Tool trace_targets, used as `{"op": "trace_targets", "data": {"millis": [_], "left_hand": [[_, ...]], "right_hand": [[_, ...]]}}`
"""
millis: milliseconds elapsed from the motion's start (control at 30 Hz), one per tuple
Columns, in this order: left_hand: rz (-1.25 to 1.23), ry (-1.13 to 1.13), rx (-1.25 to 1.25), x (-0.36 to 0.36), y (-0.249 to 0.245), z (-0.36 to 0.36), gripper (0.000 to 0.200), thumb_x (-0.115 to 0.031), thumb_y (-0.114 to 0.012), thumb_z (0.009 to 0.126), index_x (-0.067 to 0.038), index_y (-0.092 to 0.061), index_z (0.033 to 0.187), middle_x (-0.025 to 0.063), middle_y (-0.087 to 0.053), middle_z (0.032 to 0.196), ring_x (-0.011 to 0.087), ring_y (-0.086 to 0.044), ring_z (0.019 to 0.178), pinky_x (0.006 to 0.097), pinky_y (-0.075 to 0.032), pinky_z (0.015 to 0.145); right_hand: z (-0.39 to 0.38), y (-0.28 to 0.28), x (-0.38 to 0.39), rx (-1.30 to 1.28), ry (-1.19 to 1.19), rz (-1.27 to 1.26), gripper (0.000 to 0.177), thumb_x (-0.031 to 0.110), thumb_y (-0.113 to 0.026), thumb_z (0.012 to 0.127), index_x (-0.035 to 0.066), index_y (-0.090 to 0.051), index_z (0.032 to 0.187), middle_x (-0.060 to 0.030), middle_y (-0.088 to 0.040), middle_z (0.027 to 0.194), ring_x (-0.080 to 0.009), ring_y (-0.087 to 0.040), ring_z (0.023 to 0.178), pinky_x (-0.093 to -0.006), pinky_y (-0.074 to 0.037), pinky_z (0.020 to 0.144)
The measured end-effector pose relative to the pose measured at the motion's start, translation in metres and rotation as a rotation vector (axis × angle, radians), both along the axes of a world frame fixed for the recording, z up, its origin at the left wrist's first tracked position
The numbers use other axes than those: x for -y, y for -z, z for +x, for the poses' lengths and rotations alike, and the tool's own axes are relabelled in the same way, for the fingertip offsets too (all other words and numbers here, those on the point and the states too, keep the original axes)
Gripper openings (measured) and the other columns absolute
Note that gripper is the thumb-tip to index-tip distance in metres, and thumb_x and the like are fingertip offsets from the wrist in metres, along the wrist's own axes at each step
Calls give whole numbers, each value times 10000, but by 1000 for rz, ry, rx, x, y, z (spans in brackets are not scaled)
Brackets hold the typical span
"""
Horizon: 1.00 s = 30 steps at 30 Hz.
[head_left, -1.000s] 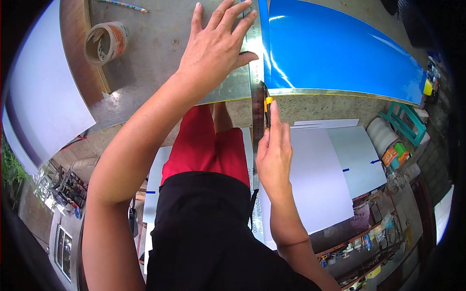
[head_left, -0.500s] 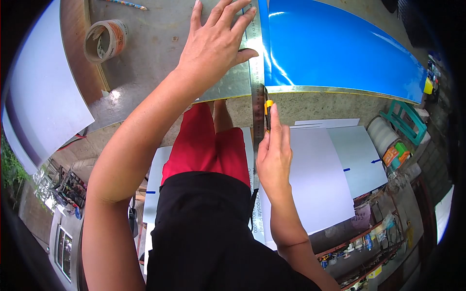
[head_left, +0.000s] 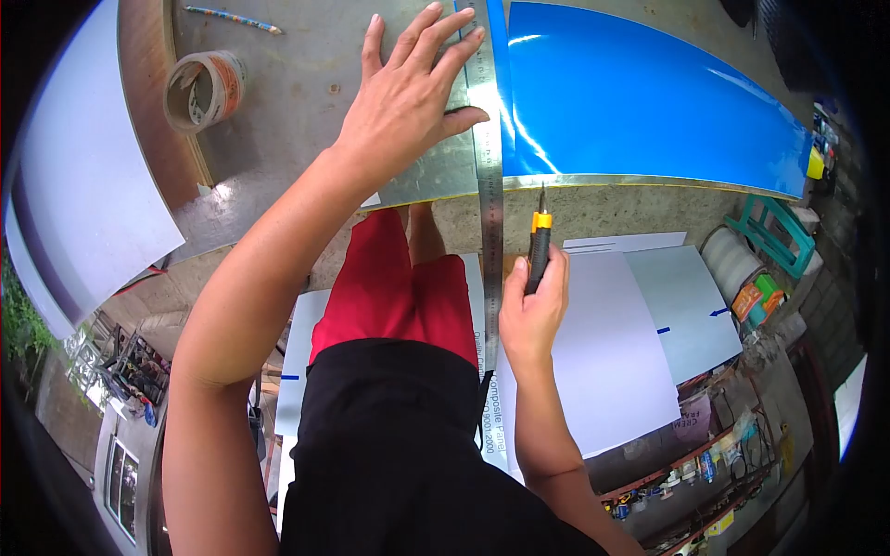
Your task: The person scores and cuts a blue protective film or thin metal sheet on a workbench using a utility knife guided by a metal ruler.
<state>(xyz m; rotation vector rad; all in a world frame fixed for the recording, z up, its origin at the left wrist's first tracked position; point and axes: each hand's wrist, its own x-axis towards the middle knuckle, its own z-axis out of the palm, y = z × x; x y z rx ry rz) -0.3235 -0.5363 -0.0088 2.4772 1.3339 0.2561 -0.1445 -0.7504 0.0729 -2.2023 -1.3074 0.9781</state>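
Observation:
My left hand (head_left: 408,88) lies with fingers spread on the metal work surface, its fingertips and thumb pressing on the steel ruler (head_left: 488,153). The long ruler runs over the table's near edge and hangs out toward my body. Along its right side lies a glossy blue sheet (head_left: 649,102). My right hand (head_left: 536,310) is closed around a black and yellow utility knife (head_left: 540,243). The knife points away from me, its blade tip right at the near edge of the table, a little right of the ruler.
A tape roll (head_left: 204,91) and a patterned pencil (head_left: 232,19) rest on the table (head_left: 287,102) at left. Pale panels (head_left: 593,352) lie below the table edge. A teal plastic stool (head_left: 774,232) stands at right, and a curved white sheet (head_left: 88,157) at far left.
My right hand has drawn the knife away from the ruler, back and to the right, and turned it so that more of its body shows. My left hand stays on the ruler.

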Motion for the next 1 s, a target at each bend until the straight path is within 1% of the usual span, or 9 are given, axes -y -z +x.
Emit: {"op": "trace_targets", "data": {"millis": [33,67,167,200,233,300,400,733,1000], "left_hand": [[26,-32,108,0,1,1,862,-544,-818,869,-180,-515,1589,47,-415,1687,261,-289,1626,640,-101,1333],[29,-31,114,0,2,1,862,-544,-818,869,-180,-515,1589,47,-415,1687,261,-289,1626,640,-101,1333],[-26,-53,155,1,1,-3,862,-539,-818,868,-168,-520,1586,57,-425,1682,264,-292,1628,606,-63,1348],[-31,-51,157,0,1,-4,861,-531,-822,867,-162,-523,1585,59,-420,1686,265,-291,1629,595,-62,1352],[-38,-48,161,1,1,-4,861,-523,-825,866,-155,-525,1585,61,-415,1691,267,-290,1631,584,-62,1355],[-40,-45,163,1,2,-5,865,-523,-829,863,-162,-525,1588,62,-410,1694,267,-290,1631,578,-61,1358],[-36,-42,170,0,2,-7,874,-525,-836,856,-178,-524,1595,64,-403,1699,267,-292,1630,568,-71,1363],[-26,-24,156,-2,-1,-16,937,-556,-860,816,-265,-497,1630,42,-400,1708,255,-326,1614,525,-163,1370],[-22,-37,159,-1,2,-15,961,-552,-862,816,-233,-482,1639,32,-407,1712,234,-329,1614,509,-157,1376]], "right_hand": [[3,4,3,-52,63,-121,385,78,-641,1017,-43,-550,1371,-249,-618,1243,-431,-634,1113,-490,-513,939],[3,13,3,-50,85,-107,246,105,-645,1036,-27,-561,1226,-230,-657,1207,-392,-659,1063,-460,-524,926],[0,28,5,-237,179,-167,263,141,-656,1050,-21,-564,1236,-193,-688,1111,-358,-682,1012,-456,-531,913],[0,33,9,-208,142,-143,253,121,-663,1054,-15,-561,1241,-170,-709,1049,-314,-742,934,-442,-564,862],[-3,34,11,-210,142,-144,253,121,-663,1054,-15,-561,1241,-170,-709,1049,-314,-742,934,-442,-564,862],[-12,36,14,-412,359,-174,246,54,-673,1037,-13,-559,1245,-162,-717,1044,-267,-787,910,-402,-600,814],[-17,36,15,-416,382,-130,255,8,-672,1029,-16,-558,1255,-148,-725,1024,-238,-805,882,-364,-626,789],[-24,29,10,-464,336,-128,254,-19,-657,1036,-29,-574,1276,-111,-738,1057,-185,-773,898,-343,-640,838],[-25,30,9,-476,344,-137,277,-25,-661,1034,-37,-582,1298,-113,-747,1048,-180,-772,911,-345,-639,853]]}}
